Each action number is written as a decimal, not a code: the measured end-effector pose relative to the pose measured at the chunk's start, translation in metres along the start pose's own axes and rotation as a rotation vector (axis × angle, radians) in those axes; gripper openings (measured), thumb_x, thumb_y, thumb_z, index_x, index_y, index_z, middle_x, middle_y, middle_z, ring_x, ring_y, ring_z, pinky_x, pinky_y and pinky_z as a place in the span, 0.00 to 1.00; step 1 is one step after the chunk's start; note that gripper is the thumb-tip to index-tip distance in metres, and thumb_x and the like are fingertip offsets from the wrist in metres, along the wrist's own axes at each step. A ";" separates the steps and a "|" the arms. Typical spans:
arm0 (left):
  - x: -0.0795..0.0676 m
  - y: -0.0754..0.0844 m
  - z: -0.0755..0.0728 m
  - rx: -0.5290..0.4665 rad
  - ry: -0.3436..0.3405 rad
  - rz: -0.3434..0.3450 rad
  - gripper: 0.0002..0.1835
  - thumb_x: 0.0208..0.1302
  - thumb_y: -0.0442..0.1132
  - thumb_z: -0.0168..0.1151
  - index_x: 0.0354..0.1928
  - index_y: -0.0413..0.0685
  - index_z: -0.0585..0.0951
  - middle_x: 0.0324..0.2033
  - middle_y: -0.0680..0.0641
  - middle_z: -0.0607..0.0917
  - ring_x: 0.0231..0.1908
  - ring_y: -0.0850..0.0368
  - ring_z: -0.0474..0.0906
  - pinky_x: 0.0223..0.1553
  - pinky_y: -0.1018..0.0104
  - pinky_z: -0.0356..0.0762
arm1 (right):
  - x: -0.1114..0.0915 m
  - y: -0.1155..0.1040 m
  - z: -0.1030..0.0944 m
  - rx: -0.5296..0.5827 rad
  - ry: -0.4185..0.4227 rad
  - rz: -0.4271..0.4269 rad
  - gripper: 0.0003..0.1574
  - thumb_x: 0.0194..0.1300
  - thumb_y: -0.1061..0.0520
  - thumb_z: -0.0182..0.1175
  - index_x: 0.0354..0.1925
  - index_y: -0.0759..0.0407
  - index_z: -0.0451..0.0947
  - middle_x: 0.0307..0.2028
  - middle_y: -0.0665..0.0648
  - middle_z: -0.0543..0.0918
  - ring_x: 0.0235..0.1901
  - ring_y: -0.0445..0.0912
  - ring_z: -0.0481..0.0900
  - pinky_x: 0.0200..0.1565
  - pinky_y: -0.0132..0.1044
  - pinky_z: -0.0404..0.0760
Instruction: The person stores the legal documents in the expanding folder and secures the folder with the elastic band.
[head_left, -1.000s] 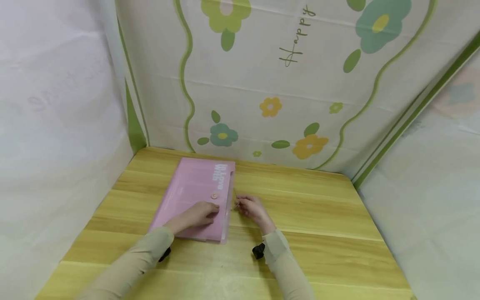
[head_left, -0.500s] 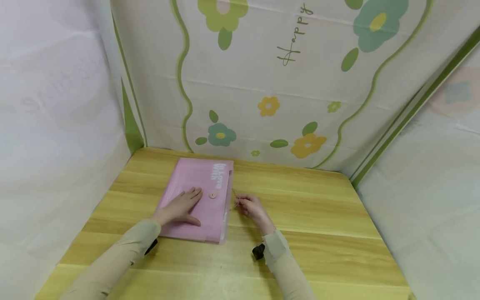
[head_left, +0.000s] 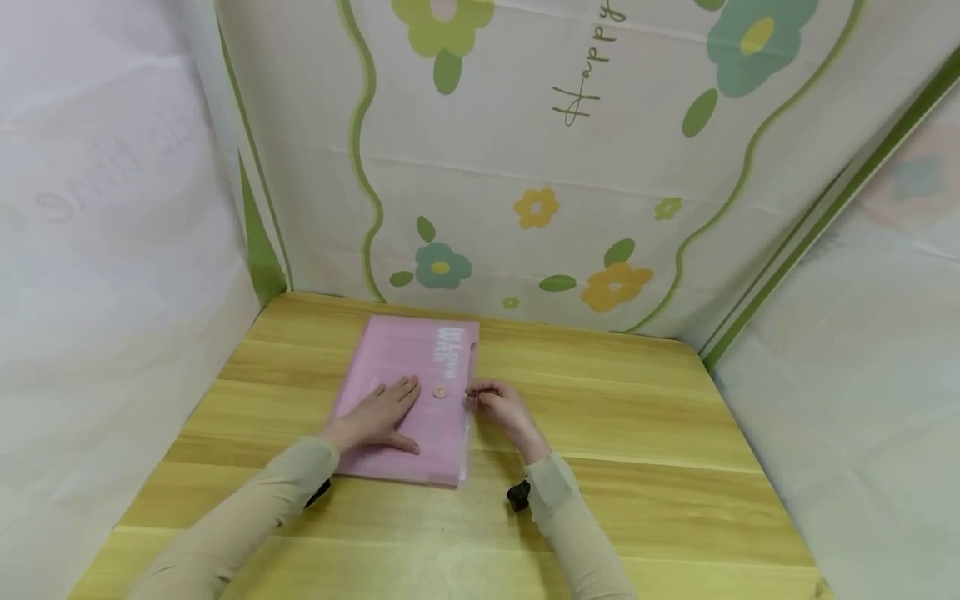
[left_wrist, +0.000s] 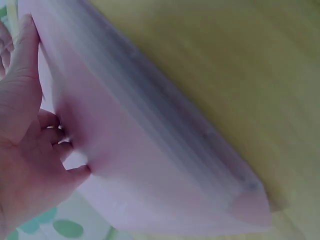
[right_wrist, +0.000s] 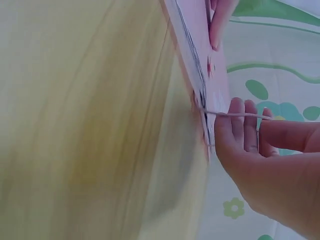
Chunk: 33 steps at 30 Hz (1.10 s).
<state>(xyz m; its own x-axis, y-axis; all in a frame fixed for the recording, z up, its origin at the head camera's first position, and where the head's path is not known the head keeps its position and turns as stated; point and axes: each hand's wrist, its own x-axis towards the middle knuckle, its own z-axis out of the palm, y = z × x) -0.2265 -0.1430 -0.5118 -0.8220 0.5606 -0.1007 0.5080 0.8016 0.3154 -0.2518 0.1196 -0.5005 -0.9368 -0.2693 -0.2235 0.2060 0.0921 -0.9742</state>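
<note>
A pink file folder (head_left: pixel 442 433) lies on the wooden table, white lettering on its far right part and a small round button (head_left: pixel 440 392) near its right edge. My left hand (head_left: pixel 377 417) rests on the cover with its fingers spread, left of the button. In the left wrist view, the folder's layered side (left_wrist: pixel 165 110) shows as stacked edges. At the folder's right edge, my right hand (head_left: pixel 506 412) pinches a thin cord loop. The right wrist view shows this cord (right_wrist: pixel 235 114) stretched from the folder's edge to my fingers.
The wooden table (head_left: pixel 615 433) extends right of the folder and toward me. A white cloth wall (head_left: pixel 465 167) with printed flowers stands behind the folder, and pale cloth walls close off both sides.
My left hand has gone from curled fingers near the button to spread on the cover. The folder has shifted slightly right, closer to my right hand, which keeps its pinch on the cord.
</note>
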 end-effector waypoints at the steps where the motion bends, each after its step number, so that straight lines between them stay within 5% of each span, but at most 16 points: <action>1: 0.002 0.004 0.001 0.014 -0.007 -0.005 0.62 0.51 0.67 0.69 0.74 0.29 0.55 0.75 0.31 0.54 0.76 0.34 0.51 0.72 0.33 0.52 | 0.000 -0.001 0.000 -0.019 0.001 0.007 0.19 0.70 0.71 0.46 0.56 0.78 0.72 0.56 0.75 0.78 0.55 0.57 0.80 0.61 0.49 0.78; 14: 0.015 0.034 0.013 0.067 -0.003 0.003 0.63 0.50 0.73 0.64 0.75 0.32 0.55 0.76 0.33 0.54 0.76 0.38 0.53 0.73 0.38 0.55 | 0.000 -0.006 -0.003 -0.313 0.038 0.063 0.18 0.68 0.73 0.49 0.54 0.74 0.76 0.51 0.71 0.83 0.50 0.58 0.84 0.52 0.42 0.84; 33: 0.004 0.002 -0.004 0.007 -0.011 0.000 0.61 0.51 0.68 0.68 0.74 0.31 0.56 0.75 0.32 0.56 0.76 0.35 0.52 0.73 0.38 0.53 | 0.002 -0.013 0.003 -0.689 0.051 -0.069 0.14 0.60 0.67 0.65 0.47 0.68 0.84 0.44 0.64 0.88 0.42 0.52 0.86 0.42 0.37 0.86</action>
<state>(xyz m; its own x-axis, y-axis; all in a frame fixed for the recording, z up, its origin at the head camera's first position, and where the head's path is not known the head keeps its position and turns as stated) -0.2299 -0.1403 -0.5075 -0.8189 0.5630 -0.1114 0.5099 0.8028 0.3092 -0.2550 0.1153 -0.4885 -0.9569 -0.2526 -0.1433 -0.0656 0.6687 -0.7406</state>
